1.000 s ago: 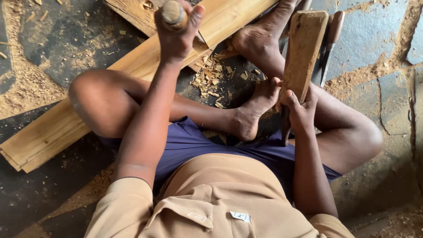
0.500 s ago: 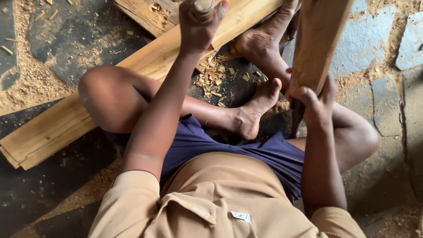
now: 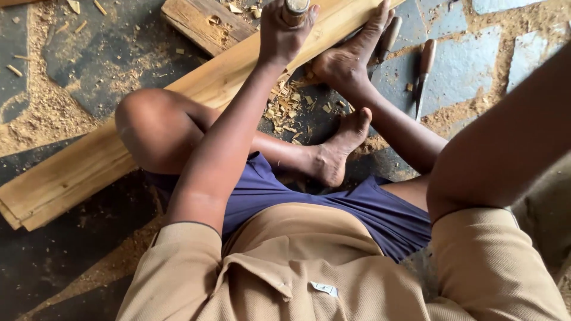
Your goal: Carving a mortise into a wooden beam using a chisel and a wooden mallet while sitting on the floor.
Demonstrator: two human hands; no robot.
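the work in hand reads as chiselling a cut into the long plank (image 3: 107,157), which lies on the floor slanting from about 8 o'clock up to 1 o'clock across the view. the left hand (image 3: 279,35), at roughly 12 o'clock, is wrapped tight around a round wooden tool handle (image 3: 295,7), held upright over the plank; the blade end is hidden behind the fist, so where it bites cannot be seen. just right of it a bare foot (image 3: 348,59) presses down on the plank and pins it. the right hand is out of view: only the raised upper arm fills the frame at 3 o'clock, so whether it is closed on anything cannot be told. judging from this, the step is mid-cut, and any blow would need the handle kept plumb and the plank held firm.

around: a shorter wood block (image 3: 205,24) with holes lies at 11 o'clock, wood chips (image 3: 285,107) are heaped under the plank near centre, the other foot (image 3: 336,154) rests beside them, and two spare chisels (image 3: 423,74) lie on the stone floor (image 3: 470,65) at 1 o'clock. sawdust is strewn at 9 o'clock. the knee crowds the plank.
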